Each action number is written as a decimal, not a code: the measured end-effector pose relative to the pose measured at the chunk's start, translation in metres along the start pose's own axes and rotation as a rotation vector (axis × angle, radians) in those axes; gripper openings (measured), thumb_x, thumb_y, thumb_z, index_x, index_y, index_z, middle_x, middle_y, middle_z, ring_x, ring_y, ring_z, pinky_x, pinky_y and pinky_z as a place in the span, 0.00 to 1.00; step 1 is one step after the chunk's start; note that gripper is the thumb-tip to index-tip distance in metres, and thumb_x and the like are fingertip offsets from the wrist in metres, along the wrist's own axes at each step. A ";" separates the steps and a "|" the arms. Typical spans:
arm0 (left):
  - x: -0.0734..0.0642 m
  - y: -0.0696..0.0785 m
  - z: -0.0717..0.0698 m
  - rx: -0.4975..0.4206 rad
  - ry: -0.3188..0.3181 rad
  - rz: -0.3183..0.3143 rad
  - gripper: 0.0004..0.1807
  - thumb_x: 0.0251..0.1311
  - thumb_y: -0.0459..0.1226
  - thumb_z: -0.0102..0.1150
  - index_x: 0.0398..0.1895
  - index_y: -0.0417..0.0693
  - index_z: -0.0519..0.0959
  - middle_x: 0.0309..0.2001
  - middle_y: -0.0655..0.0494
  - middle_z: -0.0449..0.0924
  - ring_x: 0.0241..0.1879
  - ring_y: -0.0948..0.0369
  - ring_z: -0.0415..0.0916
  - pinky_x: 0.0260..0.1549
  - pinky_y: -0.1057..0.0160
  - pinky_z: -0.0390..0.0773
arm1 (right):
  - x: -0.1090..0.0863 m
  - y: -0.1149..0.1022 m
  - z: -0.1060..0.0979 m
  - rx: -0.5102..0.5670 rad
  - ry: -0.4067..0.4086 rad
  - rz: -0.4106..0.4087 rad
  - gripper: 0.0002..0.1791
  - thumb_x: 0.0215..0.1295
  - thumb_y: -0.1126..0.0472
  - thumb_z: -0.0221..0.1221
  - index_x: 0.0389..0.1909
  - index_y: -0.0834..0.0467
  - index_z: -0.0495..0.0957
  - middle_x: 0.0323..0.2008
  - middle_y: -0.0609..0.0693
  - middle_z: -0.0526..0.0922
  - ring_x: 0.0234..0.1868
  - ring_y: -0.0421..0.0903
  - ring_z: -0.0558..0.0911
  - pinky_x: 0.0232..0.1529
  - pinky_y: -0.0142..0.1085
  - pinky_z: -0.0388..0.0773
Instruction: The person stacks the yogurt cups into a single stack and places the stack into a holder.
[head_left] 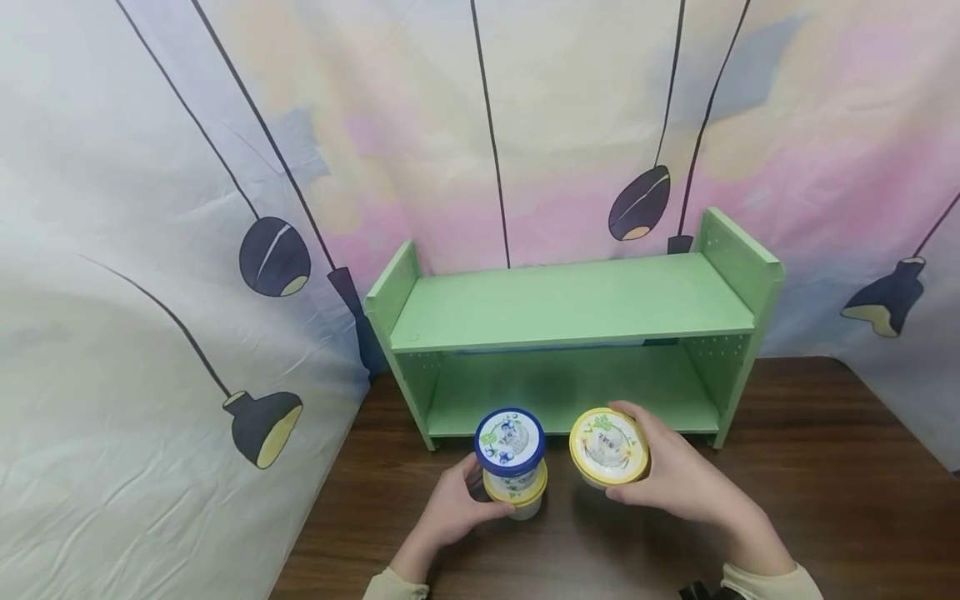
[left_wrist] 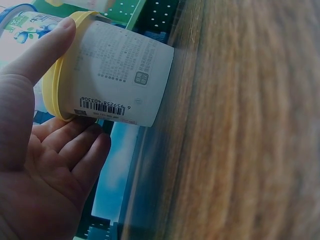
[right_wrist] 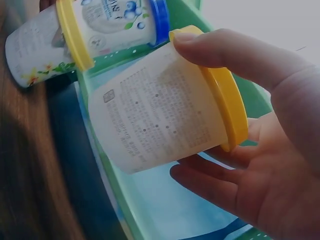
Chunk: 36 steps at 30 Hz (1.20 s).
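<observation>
My left hand (head_left: pixel 459 504) grips a yellow-lidded yogurt tub (left_wrist: pixel 120 75), thumb across its lid rim and fingers behind. On top of that tub stands a blue-lidded yogurt tub (head_left: pixel 512 442) with blueberries printed on it. My right hand (head_left: pixel 678 467) holds a second yellow-lidded yogurt tub (right_wrist: pixel 160 110), its thumb and fingers round the lid edge. This tub is held over the table just right of the stack, its lid tilted toward the head camera. Both hands are in front of the green shelf's (head_left: pixel 570 304) lower level.
The two-level green shelf has raised side panels and stands at the back of the dark wooden table (head_left: pixel 810 467). Behind it hangs a cloth (head_left: pixel 570 125) printed with lamps. The table's right edge shows beyond my right arm.
</observation>
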<state>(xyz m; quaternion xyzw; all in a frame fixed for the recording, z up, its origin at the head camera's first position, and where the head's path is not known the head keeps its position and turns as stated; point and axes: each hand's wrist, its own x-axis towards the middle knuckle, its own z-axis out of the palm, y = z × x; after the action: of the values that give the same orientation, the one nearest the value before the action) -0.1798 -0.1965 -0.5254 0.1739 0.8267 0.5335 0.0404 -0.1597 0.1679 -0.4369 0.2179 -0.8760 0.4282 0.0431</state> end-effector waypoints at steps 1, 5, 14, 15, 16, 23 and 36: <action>0.000 0.000 0.000 0.000 0.002 0.001 0.45 0.51 0.46 0.87 0.73 0.48 0.75 0.64 0.58 0.84 0.66 0.57 0.79 0.65 0.57 0.77 | 0.000 -0.002 -0.001 0.005 0.004 0.000 0.62 0.44 0.49 0.87 0.78 0.54 0.61 0.64 0.50 0.76 0.58 0.49 0.78 0.56 0.49 0.79; 0.001 -0.001 0.000 -0.010 0.006 0.009 0.45 0.51 0.46 0.87 0.72 0.49 0.75 0.64 0.58 0.84 0.66 0.57 0.79 0.65 0.57 0.77 | 0.000 -0.007 -0.004 0.027 0.018 -0.001 0.63 0.43 0.50 0.87 0.79 0.54 0.60 0.64 0.52 0.77 0.58 0.50 0.78 0.55 0.48 0.79; 0.001 -0.003 0.004 -0.009 0.011 0.003 0.44 0.51 0.45 0.87 0.72 0.49 0.76 0.64 0.58 0.84 0.66 0.57 0.79 0.65 0.58 0.77 | 0.001 -0.017 -0.007 0.076 0.037 0.014 0.65 0.44 0.48 0.87 0.80 0.51 0.58 0.65 0.53 0.75 0.59 0.51 0.78 0.55 0.47 0.79; 0.001 -0.003 0.004 -0.008 0.011 0.001 0.44 0.51 0.45 0.87 0.72 0.49 0.76 0.64 0.59 0.84 0.66 0.57 0.79 0.65 0.58 0.77 | 0.002 -0.018 -0.007 0.092 0.043 0.017 0.66 0.45 0.47 0.87 0.81 0.51 0.56 0.67 0.55 0.74 0.60 0.52 0.78 0.56 0.49 0.79; 0.001 -0.002 0.004 -0.006 0.012 0.003 0.44 0.51 0.45 0.87 0.72 0.49 0.76 0.64 0.58 0.84 0.66 0.57 0.79 0.65 0.58 0.77 | 0.002 -0.020 -0.008 0.110 0.051 0.023 0.67 0.45 0.47 0.87 0.82 0.52 0.54 0.68 0.56 0.73 0.61 0.53 0.78 0.56 0.50 0.79; 0.001 0.000 0.004 -0.003 0.023 -0.008 0.44 0.50 0.46 0.87 0.72 0.50 0.76 0.64 0.60 0.84 0.66 0.58 0.79 0.65 0.57 0.77 | 0.008 -0.037 -0.009 0.190 0.115 0.049 0.65 0.47 0.50 0.87 0.81 0.52 0.54 0.71 0.55 0.71 0.63 0.55 0.75 0.58 0.56 0.77; -0.002 0.002 0.001 -0.008 0.014 -0.005 0.44 0.51 0.46 0.87 0.72 0.52 0.76 0.65 0.59 0.83 0.67 0.57 0.78 0.66 0.56 0.76 | 0.019 -0.052 0.007 0.313 0.139 0.019 0.64 0.51 0.54 0.85 0.83 0.48 0.54 0.71 0.51 0.73 0.67 0.53 0.72 0.62 0.61 0.73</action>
<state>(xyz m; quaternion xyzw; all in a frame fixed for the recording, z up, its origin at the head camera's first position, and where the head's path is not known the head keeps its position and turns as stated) -0.1773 -0.1953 -0.5243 0.1678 0.8252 0.5381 0.0365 -0.1548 0.1276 -0.3986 0.1834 -0.7955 0.5739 0.0648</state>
